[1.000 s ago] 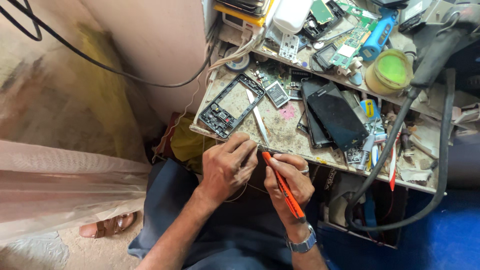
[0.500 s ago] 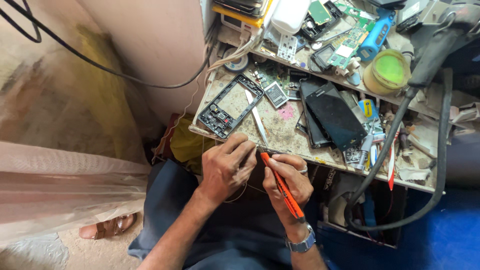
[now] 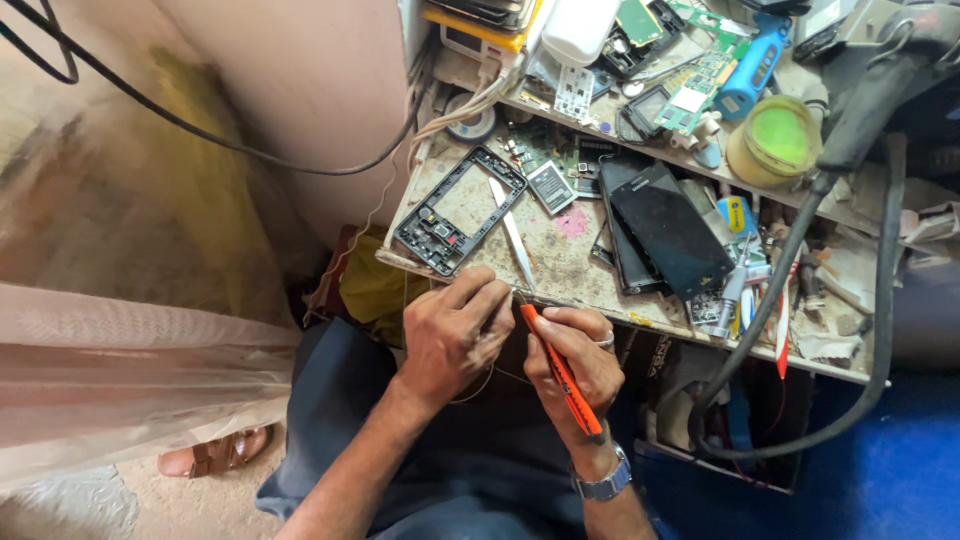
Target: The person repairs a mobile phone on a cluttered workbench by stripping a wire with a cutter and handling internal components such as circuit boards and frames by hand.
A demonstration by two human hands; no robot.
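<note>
I see my right hand (image 3: 575, 365) with its fingers closed around an orange tool (image 3: 562, 375), tip up at the worktop (image 3: 560, 265) edge, touching my left hand (image 3: 455, 330), whose fingers pinch something too small to tell, just below the phone frame (image 3: 460, 208).

Your orange screwdriver (image 3: 562, 372) runs slanted across your right hand (image 3: 575, 362), tip up near the bench edge, handle end down by your wrist. Your left hand (image 3: 455, 335) pinches something small right beside that tip; your fingers hide what it is.
</note>
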